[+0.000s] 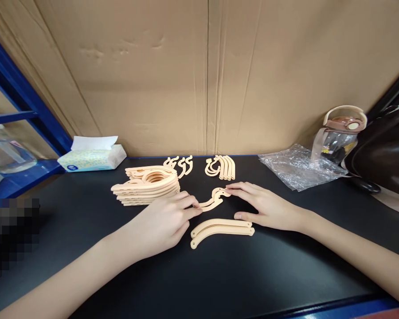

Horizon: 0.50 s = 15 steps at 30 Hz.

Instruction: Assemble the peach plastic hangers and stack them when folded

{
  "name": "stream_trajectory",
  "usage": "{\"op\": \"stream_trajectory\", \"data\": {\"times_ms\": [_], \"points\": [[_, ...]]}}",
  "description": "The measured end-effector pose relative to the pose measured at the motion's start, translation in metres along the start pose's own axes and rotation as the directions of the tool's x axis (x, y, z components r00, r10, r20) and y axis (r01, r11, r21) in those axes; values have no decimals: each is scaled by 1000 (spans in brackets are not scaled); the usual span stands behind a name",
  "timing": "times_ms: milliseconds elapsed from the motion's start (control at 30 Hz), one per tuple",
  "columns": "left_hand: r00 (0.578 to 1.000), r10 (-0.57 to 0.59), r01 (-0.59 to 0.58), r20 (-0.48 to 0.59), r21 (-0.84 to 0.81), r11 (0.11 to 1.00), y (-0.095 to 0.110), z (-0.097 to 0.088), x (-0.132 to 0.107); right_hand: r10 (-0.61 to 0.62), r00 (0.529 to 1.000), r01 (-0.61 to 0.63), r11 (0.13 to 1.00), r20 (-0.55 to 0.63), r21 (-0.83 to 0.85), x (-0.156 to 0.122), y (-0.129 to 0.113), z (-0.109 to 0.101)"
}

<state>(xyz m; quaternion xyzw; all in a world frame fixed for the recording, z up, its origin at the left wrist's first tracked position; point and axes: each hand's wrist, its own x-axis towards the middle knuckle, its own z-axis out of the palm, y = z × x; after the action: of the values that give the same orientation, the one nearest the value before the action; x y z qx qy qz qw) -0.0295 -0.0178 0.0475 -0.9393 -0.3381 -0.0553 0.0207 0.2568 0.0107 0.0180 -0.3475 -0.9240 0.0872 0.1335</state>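
Note:
A peach plastic hook piece (213, 199) lies on the black table (219, 274) between my hands. My left hand (166, 221) pinches its left end with its fingertips. My right hand (266, 206) has its fingers stretched over the right end, the fingertips touching it. Just in front lie two curved peach arm pieces (221, 229), one against the other. A stack of assembled peach hangers (148, 184) sits behind my left hand.
Loose hook pieces (181, 165) and a row of curved pieces (222, 167) lie near the cardboard wall. A tissue pack (93, 157) sits back left; a crumpled plastic bag (297, 168), a water bottle (339, 137) and a dark bag (385, 150) sit at right.

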Motion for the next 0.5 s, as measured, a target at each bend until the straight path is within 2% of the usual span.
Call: {"op": "stream_trajectory", "data": {"times_ms": [500], "points": [[1000, 13, -13, 0, 38, 999, 3, 1, 3, -33, 998, 30, 998, -55, -52, -1, -5, -2]]}}
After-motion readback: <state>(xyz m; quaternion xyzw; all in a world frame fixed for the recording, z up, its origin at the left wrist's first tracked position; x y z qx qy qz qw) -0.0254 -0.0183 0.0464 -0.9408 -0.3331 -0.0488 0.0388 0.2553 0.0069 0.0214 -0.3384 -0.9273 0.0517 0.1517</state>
